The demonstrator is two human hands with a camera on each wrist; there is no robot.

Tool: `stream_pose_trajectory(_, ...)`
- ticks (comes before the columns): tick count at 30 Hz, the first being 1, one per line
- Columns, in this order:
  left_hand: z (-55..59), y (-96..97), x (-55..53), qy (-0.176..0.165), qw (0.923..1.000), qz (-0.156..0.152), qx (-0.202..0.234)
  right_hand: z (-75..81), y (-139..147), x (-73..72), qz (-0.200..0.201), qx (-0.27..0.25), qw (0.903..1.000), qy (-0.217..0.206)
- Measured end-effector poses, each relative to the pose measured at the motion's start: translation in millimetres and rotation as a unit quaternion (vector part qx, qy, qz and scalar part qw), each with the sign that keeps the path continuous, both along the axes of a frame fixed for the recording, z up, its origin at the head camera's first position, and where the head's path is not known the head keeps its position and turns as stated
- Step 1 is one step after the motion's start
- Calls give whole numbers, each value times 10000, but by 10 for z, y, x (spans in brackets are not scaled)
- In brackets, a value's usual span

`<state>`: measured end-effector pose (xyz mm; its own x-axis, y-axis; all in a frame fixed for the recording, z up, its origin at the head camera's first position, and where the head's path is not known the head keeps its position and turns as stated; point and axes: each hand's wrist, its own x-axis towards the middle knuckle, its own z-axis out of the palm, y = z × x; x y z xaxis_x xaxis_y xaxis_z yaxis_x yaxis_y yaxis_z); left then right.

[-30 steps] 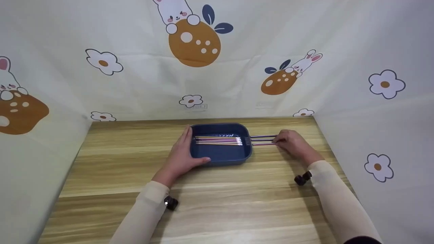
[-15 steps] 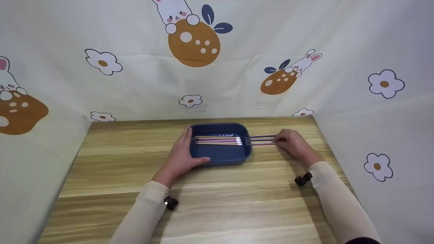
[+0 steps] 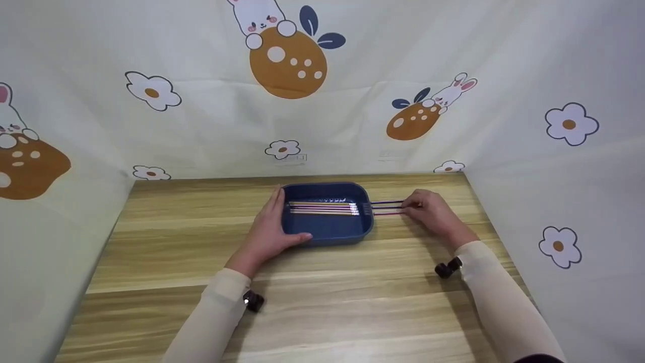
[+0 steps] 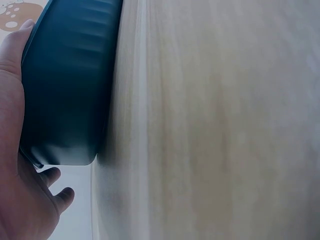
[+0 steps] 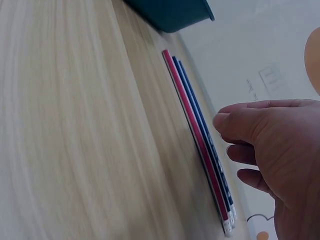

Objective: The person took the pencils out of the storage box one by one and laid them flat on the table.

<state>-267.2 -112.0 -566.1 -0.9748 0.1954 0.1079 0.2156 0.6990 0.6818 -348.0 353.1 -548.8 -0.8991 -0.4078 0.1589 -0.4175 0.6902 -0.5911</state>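
A dark blue rectangular plastic bin [image 3: 327, 229] stands on the wooden table. My left hand [image 3: 267, 232] holds its left end, fingers along the side wall and thumb over the front rim. Inside lies a row of several pencils [image 3: 322, 207], white eraser ends to the right. Outside the bin's right end, three more pencils lie side by side on the table, one pink [image 5: 194, 125] and two dark blue [image 5: 197, 107]. Over their right part is my right hand [image 3: 431, 212], thumb and forefinger close together. The right wrist view shows these fingertips just beside the pencils, with nothing between them.
A pale cloth [image 3: 201, 126] printed with rabbits and flowers hangs behind the table [image 3: 342, 297] and at both sides. Small black cameras [image 3: 253, 301] sit at both wrists.
My right hand has shifted slightly left along the loose pencils. The left hand, the bin and the pencils inside it look unchanged.
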Motion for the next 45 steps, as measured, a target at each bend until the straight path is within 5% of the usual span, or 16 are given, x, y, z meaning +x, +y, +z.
stream_pose_trajectory(19, 0, 5, 8, 43, 10000, -8, -18, 315, -999, 158, 724, -730, 9938, 412)
stream_pose_trajectory(36, -13, -17, -5, 91, 9999, -3, 117, 340, -1830, 156, 1435, -111, 9890, 331)
stream_pose_trajectory(45, 5, -7, -3, 65, 9999, -33, 122, 206, -2007, 88, 1218, 746, 9893, 312)
